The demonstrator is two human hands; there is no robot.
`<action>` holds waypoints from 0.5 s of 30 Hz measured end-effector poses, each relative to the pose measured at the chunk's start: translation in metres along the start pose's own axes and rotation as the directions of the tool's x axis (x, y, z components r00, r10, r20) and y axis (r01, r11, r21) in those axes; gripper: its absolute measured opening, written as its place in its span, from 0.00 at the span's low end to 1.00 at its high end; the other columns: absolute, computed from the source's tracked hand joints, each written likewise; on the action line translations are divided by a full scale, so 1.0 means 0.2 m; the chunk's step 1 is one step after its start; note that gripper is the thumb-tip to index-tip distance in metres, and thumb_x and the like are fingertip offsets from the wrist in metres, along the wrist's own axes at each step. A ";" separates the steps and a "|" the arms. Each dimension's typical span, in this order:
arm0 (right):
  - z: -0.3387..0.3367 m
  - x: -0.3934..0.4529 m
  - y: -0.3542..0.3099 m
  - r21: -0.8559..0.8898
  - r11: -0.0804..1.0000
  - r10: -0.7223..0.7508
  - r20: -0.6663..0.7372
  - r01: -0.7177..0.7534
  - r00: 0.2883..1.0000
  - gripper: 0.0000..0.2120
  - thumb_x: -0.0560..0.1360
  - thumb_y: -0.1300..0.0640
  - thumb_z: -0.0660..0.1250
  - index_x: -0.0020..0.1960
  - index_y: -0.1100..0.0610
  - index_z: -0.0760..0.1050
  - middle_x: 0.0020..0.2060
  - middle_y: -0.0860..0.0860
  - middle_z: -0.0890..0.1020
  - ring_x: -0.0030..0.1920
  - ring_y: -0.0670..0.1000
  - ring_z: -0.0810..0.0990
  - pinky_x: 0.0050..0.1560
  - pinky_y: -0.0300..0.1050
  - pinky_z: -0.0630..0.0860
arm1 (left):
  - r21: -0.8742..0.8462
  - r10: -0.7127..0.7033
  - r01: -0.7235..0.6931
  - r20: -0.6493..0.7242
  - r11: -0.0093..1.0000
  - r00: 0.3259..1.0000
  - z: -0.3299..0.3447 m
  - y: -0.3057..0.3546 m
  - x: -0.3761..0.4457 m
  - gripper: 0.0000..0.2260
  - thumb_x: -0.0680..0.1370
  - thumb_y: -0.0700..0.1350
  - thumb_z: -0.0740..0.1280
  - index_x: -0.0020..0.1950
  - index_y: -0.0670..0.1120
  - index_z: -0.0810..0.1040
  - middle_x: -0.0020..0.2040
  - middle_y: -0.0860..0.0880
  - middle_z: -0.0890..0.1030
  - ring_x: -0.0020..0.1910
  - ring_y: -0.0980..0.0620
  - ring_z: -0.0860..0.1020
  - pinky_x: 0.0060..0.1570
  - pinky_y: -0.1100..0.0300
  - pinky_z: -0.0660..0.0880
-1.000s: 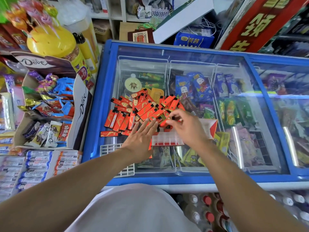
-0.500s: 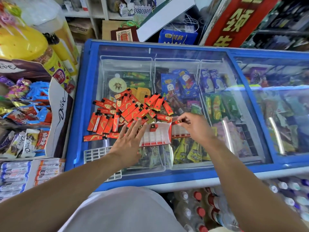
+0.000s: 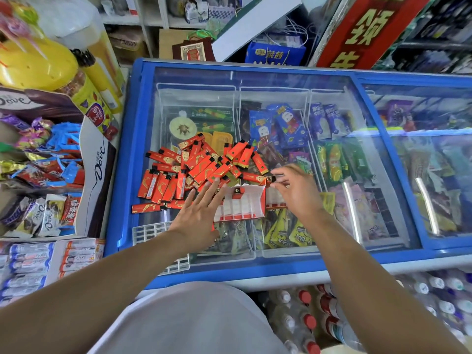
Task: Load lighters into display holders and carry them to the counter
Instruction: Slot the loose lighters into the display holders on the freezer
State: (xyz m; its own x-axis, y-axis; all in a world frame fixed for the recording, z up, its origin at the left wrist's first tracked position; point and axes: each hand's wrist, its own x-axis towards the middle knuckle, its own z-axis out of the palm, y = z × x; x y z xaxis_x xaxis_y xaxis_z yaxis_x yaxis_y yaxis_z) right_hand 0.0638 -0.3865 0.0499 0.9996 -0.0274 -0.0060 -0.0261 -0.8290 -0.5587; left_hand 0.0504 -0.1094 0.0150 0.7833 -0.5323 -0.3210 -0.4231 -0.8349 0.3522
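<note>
A heap of red lighters (image 3: 196, 167) lies on the glass lid of a blue freezer (image 3: 132, 154). In front of the heap stands a white and red display holder (image 3: 242, 205) with one lighter (image 3: 238, 192) upright in a slot. My left hand (image 3: 199, 213) lies flat with fingers spread, touching the holder's left side and the near edge of the heap. My right hand (image 3: 296, 190) is to the right of the holder and pinches one red lighter (image 3: 270, 178) between thumb and fingertips. A second holder (image 3: 275, 200) is partly hidden under that hand.
A Dove chocolate box (image 3: 94, 180) full of sweets stands left of the freezer, with a yellow lollipop tub (image 3: 33, 62) behind it. Boxes of tubes (image 3: 38, 261) lie at the lower left. Bottles (image 3: 314, 318) stand below the freezer's front edge. Ice creams fill the freezer baskets.
My right hand has drawn away from the heap to the right, holding a lighter. The display holder has come into sight between my hands. My left hand has stayed beside the heap.
</note>
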 end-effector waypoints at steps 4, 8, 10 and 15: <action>0.01 -0.02 -0.08 -0.020 0.999 -0.052 -0.142 0.050 0.989 0.08 0.77 0.58 0.72 0.56 0.53 0.81 0.50 0.46 0.80 0.43 0.44 0.81 0.46 0.43 0.80 | -0.087 -0.023 0.017 -0.066 0.996 0.998 -0.02 0.00 -0.02 0.49 0.78 0.51 0.69 0.80 0.49 0.31 0.80 0.53 0.30 0.79 0.54 0.32 0.79 0.51 0.40; 0.14 -0.04 -0.30 -0.131 0.959 -0.254 -0.005 0.251 0.967 0.09 0.75 0.49 0.73 0.53 0.51 0.82 0.47 0.45 0.80 0.44 0.43 0.76 0.43 0.35 0.70 | -0.151 -0.083 0.069 -0.085 0.986 0.993 0.00 -0.02 -0.04 0.45 0.79 0.53 0.68 0.82 0.47 0.37 0.82 0.52 0.39 0.80 0.53 0.36 0.79 0.53 0.38; 0.25 -0.05 -0.38 -0.201 0.924 -0.315 0.084 0.326 0.945 0.12 0.74 0.48 0.74 0.55 0.51 0.82 0.48 0.46 0.82 0.47 0.47 0.78 0.46 0.42 0.76 | -0.161 -0.089 0.073 -0.097 0.984 0.991 -0.01 -0.02 -0.03 0.43 0.80 0.53 0.67 0.82 0.47 0.39 0.83 0.51 0.43 0.80 0.53 0.37 0.78 0.55 0.38; 0.39 -0.06 -0.45 -0.224 0.945 -0.207 0.157 0.239 0.966 0.18 0.76 0.50 0.72 0.65 0.50 0.77 0.59 0.48 0.82 0.61 0.50 0.79 0.57 0.48 0.77 | -0.183 -0.103 0.084 -0.098 0.979 0.990 -0.03 0.01 -0.02 0.42 0.79 0.51 0.68 0.82 0.44 0.42 0.83 0.46 0.50 0.81 0.51 0.42 0.79 0.55 0.39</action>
State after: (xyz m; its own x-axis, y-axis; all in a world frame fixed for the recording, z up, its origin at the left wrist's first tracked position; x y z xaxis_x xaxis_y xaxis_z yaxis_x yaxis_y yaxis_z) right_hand 0.0553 -0.2676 0.0362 0.9724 0.2326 -0.0202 0.2117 -0.9148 -0.3439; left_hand 0.0498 -0.1074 0.0225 0.8637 -0.4269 -0.2678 -0.2651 -0.8369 0.4790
